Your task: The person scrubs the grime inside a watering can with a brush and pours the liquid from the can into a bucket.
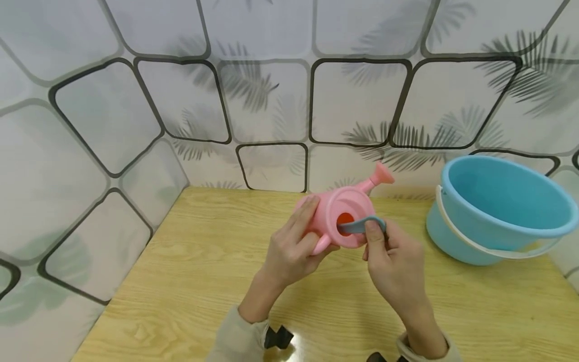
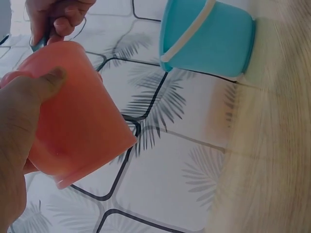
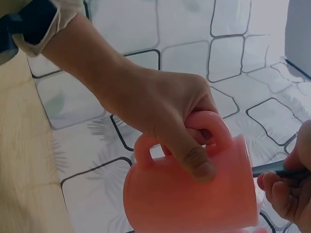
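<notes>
A pink watering can [image 1: 323, 213] is held tilted above the table, its round top opening facing me and its spout with a flared rose pointing up and right. My left hand [image 1: 289, 251] grips the can on its left side. In the right wrist view, the left thumb lies along the can's body and the fingers pass through its loop handle [image 3: 216, 128]. My right hand [image 1: 400, 266] pinches a blue-grey curved-handled tool [image 1: 355, 226] between thumb and fingers. The tool's far end goes into the can's opening and is hidden there, so its kind does not show.
A light blue bucket [image 1: 493, 231] with a white handle [image 1: 468, 239] stands at the right on the wooden table [image 1: 190, 291]. Behind and at the left, a wall covering [image 1: 271, 105] with rounded outlines and leaf prints borders the table.
</notes>
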Demonstrator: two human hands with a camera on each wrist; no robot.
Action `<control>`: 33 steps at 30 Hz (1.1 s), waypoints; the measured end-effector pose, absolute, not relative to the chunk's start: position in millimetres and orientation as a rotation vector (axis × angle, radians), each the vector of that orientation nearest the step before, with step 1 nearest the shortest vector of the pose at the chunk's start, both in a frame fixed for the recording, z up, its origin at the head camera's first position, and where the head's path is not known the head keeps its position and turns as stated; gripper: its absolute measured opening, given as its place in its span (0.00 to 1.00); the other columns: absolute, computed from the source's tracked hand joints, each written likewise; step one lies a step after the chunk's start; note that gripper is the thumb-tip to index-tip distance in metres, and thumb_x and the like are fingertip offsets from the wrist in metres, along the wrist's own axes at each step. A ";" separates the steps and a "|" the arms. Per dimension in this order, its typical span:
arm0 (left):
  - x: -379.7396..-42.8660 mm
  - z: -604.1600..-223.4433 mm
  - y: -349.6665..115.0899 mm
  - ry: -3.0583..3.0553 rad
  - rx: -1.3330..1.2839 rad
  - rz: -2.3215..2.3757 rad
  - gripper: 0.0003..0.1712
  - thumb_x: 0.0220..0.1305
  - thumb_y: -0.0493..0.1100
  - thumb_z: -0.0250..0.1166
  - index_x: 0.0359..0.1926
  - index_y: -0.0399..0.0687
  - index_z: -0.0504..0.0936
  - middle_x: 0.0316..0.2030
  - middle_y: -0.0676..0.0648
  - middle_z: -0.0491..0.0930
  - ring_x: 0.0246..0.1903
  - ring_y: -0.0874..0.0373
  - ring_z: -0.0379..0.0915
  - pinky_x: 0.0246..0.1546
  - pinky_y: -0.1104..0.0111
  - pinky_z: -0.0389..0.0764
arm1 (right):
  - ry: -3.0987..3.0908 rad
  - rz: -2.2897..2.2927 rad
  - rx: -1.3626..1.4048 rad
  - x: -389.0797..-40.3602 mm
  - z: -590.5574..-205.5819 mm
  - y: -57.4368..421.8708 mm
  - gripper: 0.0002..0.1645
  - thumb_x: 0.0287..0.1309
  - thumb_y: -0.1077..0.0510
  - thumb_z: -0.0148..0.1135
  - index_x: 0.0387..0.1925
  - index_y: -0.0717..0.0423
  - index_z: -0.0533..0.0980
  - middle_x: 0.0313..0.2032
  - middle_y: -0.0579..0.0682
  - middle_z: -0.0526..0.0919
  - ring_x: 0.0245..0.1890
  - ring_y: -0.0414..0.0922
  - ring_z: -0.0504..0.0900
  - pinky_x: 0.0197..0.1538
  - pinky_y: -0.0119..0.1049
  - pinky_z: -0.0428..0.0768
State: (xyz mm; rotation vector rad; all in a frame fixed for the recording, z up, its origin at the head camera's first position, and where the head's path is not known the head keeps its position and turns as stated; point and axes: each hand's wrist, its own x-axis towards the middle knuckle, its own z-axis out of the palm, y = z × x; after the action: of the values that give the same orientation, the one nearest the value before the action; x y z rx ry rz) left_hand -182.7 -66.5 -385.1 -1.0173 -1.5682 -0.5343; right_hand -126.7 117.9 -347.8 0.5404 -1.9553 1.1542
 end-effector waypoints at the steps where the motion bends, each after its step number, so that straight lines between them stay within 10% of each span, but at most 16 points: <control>1: -182.6 -385.2 -66.2 -1.568 -1.021 -0.534 0.28 0.66 0.52 0.67 0.16 0.44 0.66 0.54 0.27 0.78 0.53 0.36 0.79 0.50 0.57 0.82 | -1.943 1.084 0.557 -128.3 -348.2 118.9 0.18 0.69 0.64 0.57 0.21 0.60 0.74 0.12 0.43 0.67 0.12 0.32 0.61 0.14 0.23 0.57; 13: -176.8 -387.5 -71.9 -1.637 -1.049 -0.520 0.29 0.63 0.53 0.70 0.16 0.46 0.64 0.55 0.28 0.78 0.54 0.38 0.79 0.45 0.59 0.85 | -2.104 0.834 0.667 -128.2 -347.1 127.8 0.27 0.75 0.46 0.45 0.18 0.53 0.68 0.17 0.40 0.65 0.18 0.32 0.59 0.20 0.24 0.59; 23: -170.6 -381.5 -76.4 -1.662 -1.039 -0.548 0.30 0.67 0.54 0.65 0.15 0.45 0.65 0.54 0.28 0.79 0.53 0.39 0.80 0.51 0.56 0.82 | -2.039 1.243 0.578 -125.5 -349.6 118.1 0.19 0.68 0.71 0.53 0.20 0.55 0.71 0.16 0.42 0.68 0.14 0.33 0.61 0.16 0.27 0.59; 33: -170.6 -380.7 -80.7 -1.679 -1.025 -0.548 0.29 0.65 0.53 0.68 0.16 0.45 0.66 0.54 0.28 0.78 0.53 0.39 0.80 0.52 0.56 0.81 | -1.937 1.561 0.425 -115.2 -341.2 116.9 0.22 0.73 0.69 0.47 0.19 0.62 0.70 0.14 0.45 0.65 0.12 0.36 0.58 0.13 0.32 0.54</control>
State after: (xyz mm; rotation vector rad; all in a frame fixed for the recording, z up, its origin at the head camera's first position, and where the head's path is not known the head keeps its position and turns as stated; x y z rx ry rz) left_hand -170.6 -80.7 -380.7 -1.0250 -1.6786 -0.5478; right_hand -115.2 116.9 -341.2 0.4249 -1.9369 1.5612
